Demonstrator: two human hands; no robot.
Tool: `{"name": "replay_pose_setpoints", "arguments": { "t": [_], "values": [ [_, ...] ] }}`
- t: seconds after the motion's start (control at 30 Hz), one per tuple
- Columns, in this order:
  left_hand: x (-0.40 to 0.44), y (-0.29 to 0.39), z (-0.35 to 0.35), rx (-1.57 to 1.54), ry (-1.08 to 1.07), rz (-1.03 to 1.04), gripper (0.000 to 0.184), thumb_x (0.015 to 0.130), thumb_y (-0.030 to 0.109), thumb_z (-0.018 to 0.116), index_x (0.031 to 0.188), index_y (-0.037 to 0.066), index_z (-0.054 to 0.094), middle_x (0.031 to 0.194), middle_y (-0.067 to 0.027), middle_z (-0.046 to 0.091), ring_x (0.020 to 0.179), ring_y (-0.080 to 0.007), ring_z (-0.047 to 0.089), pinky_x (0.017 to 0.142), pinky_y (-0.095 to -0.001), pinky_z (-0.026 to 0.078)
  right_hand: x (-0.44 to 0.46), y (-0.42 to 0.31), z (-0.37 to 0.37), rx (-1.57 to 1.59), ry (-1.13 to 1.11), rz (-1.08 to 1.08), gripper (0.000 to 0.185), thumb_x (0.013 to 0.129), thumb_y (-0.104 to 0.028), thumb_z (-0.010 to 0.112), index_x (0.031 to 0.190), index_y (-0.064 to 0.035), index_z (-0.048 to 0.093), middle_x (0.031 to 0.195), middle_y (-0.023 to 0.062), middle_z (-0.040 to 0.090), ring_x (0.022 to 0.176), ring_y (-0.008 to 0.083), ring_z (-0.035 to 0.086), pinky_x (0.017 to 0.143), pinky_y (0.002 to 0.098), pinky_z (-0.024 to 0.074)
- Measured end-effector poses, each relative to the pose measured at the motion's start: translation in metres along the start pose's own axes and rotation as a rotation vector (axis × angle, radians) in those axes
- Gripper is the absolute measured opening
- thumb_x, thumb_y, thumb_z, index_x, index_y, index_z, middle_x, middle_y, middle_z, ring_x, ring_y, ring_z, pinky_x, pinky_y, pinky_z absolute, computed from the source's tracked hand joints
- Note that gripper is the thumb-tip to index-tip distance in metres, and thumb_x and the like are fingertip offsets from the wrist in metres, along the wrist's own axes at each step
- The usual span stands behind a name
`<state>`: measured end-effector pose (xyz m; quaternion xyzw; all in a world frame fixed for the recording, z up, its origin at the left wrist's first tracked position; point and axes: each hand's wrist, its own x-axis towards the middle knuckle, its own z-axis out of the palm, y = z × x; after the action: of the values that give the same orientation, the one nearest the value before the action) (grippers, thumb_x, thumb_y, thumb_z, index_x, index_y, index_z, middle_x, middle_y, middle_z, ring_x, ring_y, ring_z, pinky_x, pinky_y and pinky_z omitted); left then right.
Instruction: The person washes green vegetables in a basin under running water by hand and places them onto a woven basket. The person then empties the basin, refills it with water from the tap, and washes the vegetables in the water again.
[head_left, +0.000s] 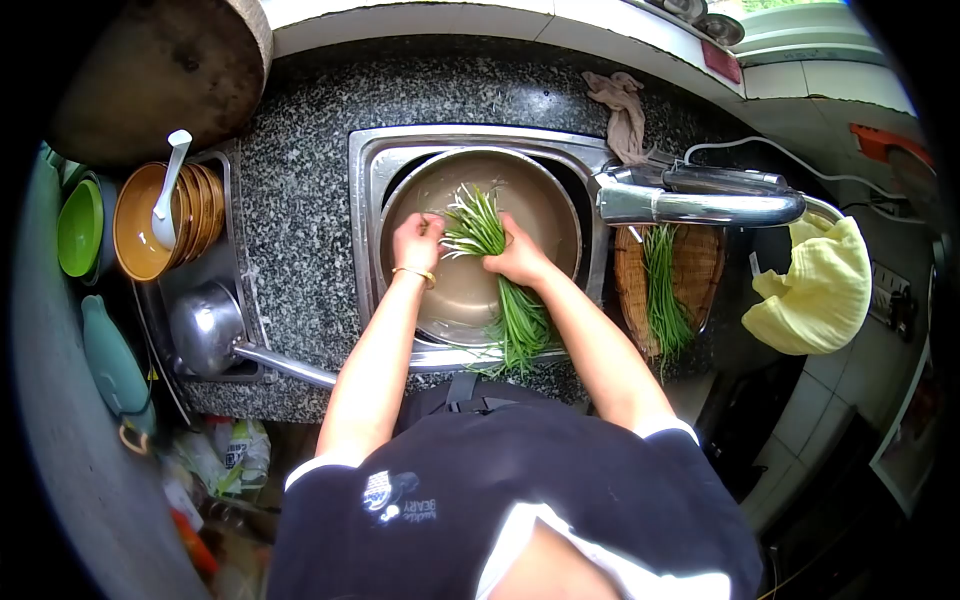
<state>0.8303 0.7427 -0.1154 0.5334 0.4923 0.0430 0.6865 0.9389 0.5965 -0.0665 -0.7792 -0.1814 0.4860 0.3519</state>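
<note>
A speckled counter surrounds the kitchen's steel sink at mid-frame, over which slim, white-ended green stalks slant, the right hand closed round them, the left hand curled nearby, its hold unclear.

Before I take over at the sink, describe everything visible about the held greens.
The fresh-looking bunch of greens has pale stem ends fanned beside the left hand and long, slender green leaves trailing across the rim of the basin and the sink's near edge. The right hand holds it mid-length. No tie shows.
</note>
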Motion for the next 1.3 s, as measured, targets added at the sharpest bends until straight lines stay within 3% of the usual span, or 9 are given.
{"name": "replay_pose_setpoints", "arguments": {
  "t": [0.13,0.23,0.33,0.47,0.7,0.9,1.17,1.2,1.3],
  "values": [
    [0.006,-0.001,-0.015,0.044,-0.066,-0.041,0.003,0.085,0.005,0.059,0.086,0.002,0.059,0.068,-0.0031,0.058,0.060,-0.0093,0.055,0.049,-0.0223,0.046,0.005,0.000,0.004,-0.524,0.350,0.209,0.068,0.063,-0.017,0.071,0.121,-0.0049,0.038,0.113,0.0217,0.053,0.094,0.0385,0.059,0.076,0.0437,0.0496],
    [-0.009,0.009,-0.017,0.170,-0.130,-0.039,0.011,0.082,0.010,0.063,0.087,0.001,0.060,0.065,-0.0047,0.059,0.060,-0.0116,0.056,0.053,-0.0248,0.048,0.009,0.007,0.017,-0.834,0.139,0.006,0.067,0.064,-0.017,0.071,0.121,-0.0048,0.038,0.113,0.0207,0.052,0.088,0.0349,0.062,0.073,0.0427,0.0513],
    [-0.021,0.012,-0.020,0.627,-0.032,0.124,0.048,0.073,0.030,0.070,0.108,0.000,0.055,0.091,-0.0225,0.065,0.089,-0.0367,0.062,0.079,-0.0390,0.048,0.021,0.011,0.023,-0.886,0.157,0.058,0.068,0.064,-0.017,0.070,0.122,-0.0026,0.038,0.108,0.0211,0.054,0.082,0.0335,0.064,0.069,0.0424,0.0520],
    [-0.039,0.010,-0.028,0.640,-0.031,0.216,0.076,0.073,0.032,0.070,0.133,0.000,0.034,0.117,-0.0277,0.054,0.108,-0.0382,0.054,0.092,-0.0415,0.042,0.015,0.006,0.019,-0.768,0.162,0.019,0.061,0.064,-0.018,0.068,0.117,-0.0066,0.042,0.103,0.0199,0.060,0.084,0.0359,0.063,0.072,0.0445,0.0508],
    [-0.063,0.016,-0.042,0.511,-0.089,0.223,0.077,0.080,0.018,0.067,0.140,0.003,0.020,0.131,-0.0251,0.042,0.114,-0.0316,0.051,0.094,-0.0392,0.044,-0.076,-0.086,-0.052,-0.718,0.153,-0.039,0.058,0.067,-0.019,0.068,0.118,-0.0087,0.044,0.111,0.0190,0.056,0.089,0.0366,0.061,0.076,0.0450,0.0498],
    [-0.082,0.012,-0.057,0.799,-0.103,0.486,0.045,0.081,0.023,0.064,0.118,-0.001,0.054,0.120,-0.0193,0.054,0.112,-0.0286,0.052,0.096,-0.0354,0.041,-0.184,-0.065,-0.141,-0.876,0.587,-0.244,0.066,0.065,-0.011,0.070,0.125,-0.0148,0.042,0.112,0.0106,0.056,0.083,0.0308,0.063,0.070,0.0414,0.0524],
    [-0.132,0.003,-0.056,0.815,-0.147,0.559,0.033,0.078,0.024,0.063,0.101,0.000,0.064,0.114,-0.0196,0.057,0.109,-0.0318,0.054,0.094,-0.0369,0.041,-0.180,0.036,-0.154,-0.933,0.885,0.227,0.085,0.064,-0.022,0.076,0.136,-0.0149,0.033,0.135,0.0091,0.039,0.127,0.0289,0.034,0.096,0.0507,0.0360],
    [-0.138,0.004,-0.055,0.798,-0.139,0.546,0.032,0.078,0.023,0.063,0.101,0.000,0.064,0.114,-0.0194,0.057,0.109,-0.0316,0.054,0.094,-0.0366,0.041,-0.175,0.031,-0.147,-0.958,0.911,0.179,0.085,0.066,-0.023,0.075,0.138,-0.0147,0.030,0.140,0.0082,0.033,0.131,0.0273,0.027,0.097,0.0535,0.0322],
    [-0.151,-0.005,-0.061,0.756,-0.110,0.533,0.031,0.078,0.021,0.064,0.100,0.000,0.064,0.114,-0.0194,0.057,0.108,-0.0315,0.054,0.093,-0.0362,0.042,-0.158,0.006,-0.101,-0.865,0.988,-0.359,0.041,0.071,-0.014,0.065,0.111,-0.0106,0.056,0.110,0.0079,0.058,0.103,0.0265,0.052,0.085,0.0403,0.0437]
  ]
}}
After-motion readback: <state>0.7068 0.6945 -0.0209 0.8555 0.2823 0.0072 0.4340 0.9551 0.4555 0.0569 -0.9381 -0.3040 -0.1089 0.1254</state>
